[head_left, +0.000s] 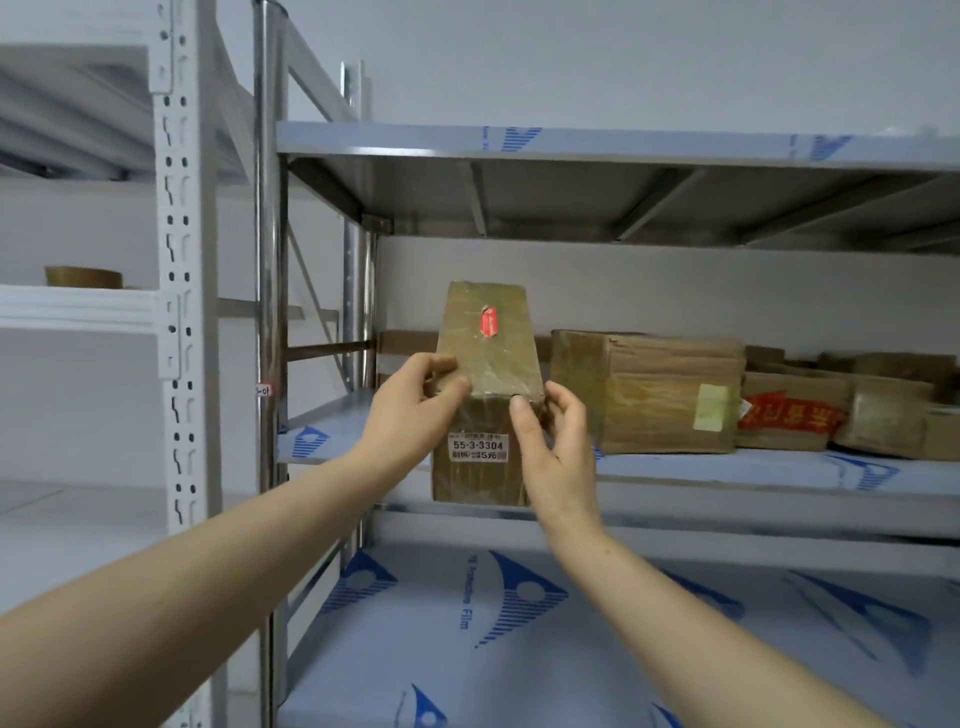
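Fingers (453, 385) curl on the parcel (485, 343)'s near corners, left hand (415, 410) and right hand (556, 452) gripping either side, frame centre. Label (478, 448) faces out, probably for reading, just before the shelf (675, 470) edge, left of the other parcels (670, 395).

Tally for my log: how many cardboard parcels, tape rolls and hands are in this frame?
1 held parcel
6 or more shelved parcels, rear ones partly hidden
1 tape roll
2 hands: left hand, right hand, both gripping the parcel
Total: at least 10
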